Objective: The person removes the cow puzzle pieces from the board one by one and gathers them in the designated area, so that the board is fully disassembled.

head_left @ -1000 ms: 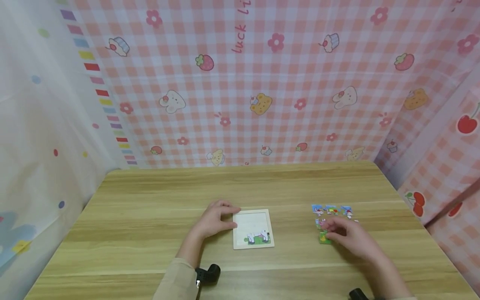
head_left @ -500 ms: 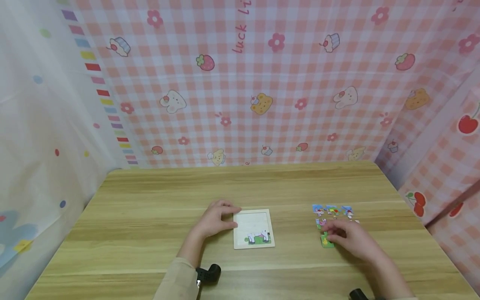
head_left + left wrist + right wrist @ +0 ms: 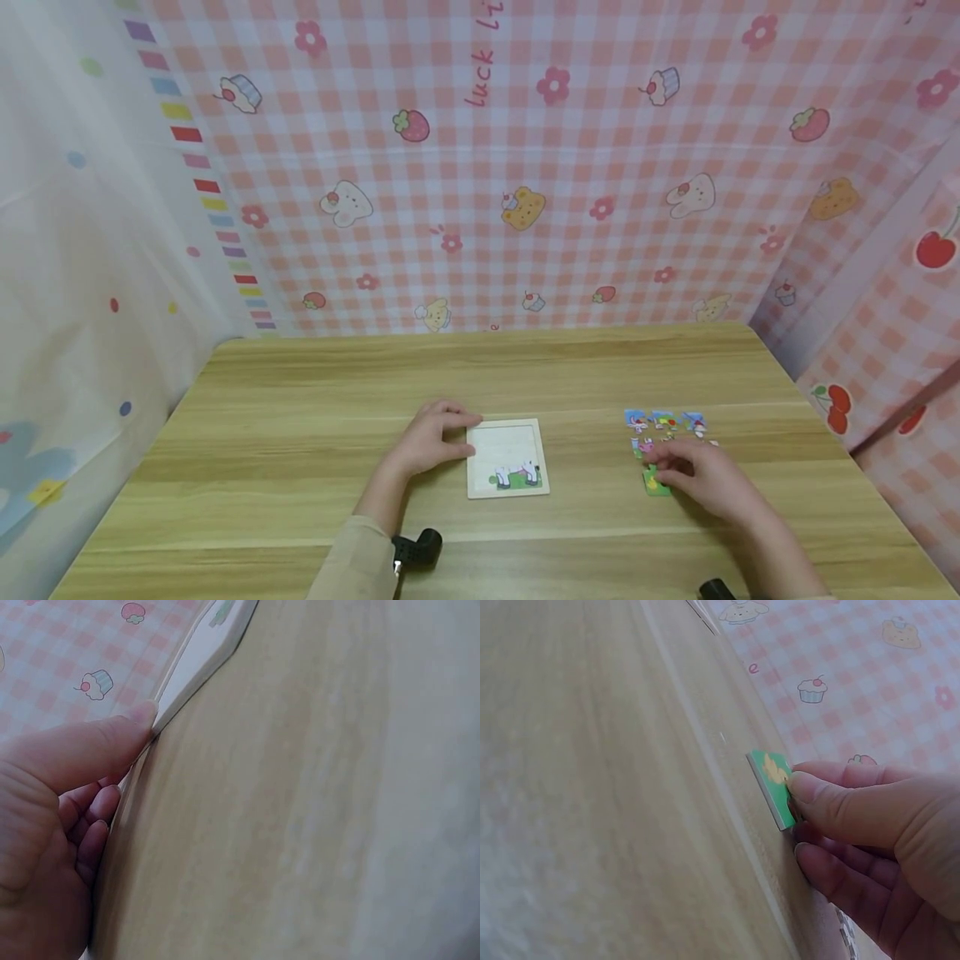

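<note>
A square wooden puzzle tray (image 3: 507, 458) lies on the table in the head view, with white-and-green puzzle pieces (image 3: 517, 476) along its lower right. My left hand (image 3: 429, 437) holds the tray's upper left side; in the left wrist view the thumb (image 3: 112, 742) meets the rim and the other fingers are partly hidden. To the right, my right hand (image 3: 701, 475) pinches a green puzzle piece (image 3: 771, 784) with a yellow figure on it. Thumb and forefinger are at one edge of that piece, which sits at or just above the tabletop.
Several colourful loose puzzle pieces (image 3: 664, 420) lie in rows beyond the right hand, some partly covered by it. The wooden table (image 3: 300, 392) ends at a pink checked cloth (image 3: 480, 250). Black wrist cameras (image 3: 420, 547) are strapped to both wrists.
The green piece has shifted slightly toward the person and right, away from the loose pieces, with the right hand on it. The left hand and the tray have stayed put.
</note>
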A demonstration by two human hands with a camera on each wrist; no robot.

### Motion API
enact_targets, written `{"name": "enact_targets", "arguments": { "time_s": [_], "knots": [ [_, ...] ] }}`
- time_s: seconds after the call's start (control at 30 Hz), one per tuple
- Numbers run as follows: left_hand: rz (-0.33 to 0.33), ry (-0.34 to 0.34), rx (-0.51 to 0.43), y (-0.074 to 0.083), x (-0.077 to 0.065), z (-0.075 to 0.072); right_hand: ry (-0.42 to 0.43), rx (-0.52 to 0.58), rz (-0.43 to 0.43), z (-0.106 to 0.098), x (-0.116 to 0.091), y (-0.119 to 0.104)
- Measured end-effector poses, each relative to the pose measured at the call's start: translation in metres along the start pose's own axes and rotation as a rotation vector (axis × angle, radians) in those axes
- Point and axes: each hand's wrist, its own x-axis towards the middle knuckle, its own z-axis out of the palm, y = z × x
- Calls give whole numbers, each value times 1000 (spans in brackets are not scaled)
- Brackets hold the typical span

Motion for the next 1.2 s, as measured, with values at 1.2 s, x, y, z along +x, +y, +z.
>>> {"name": "enact_targets", "arguments": {
  "time_s": [1.2],
  "knots": [
    [11,8,4,0,0,0,-133,90,-147,57,43,-60]
  ]
}}
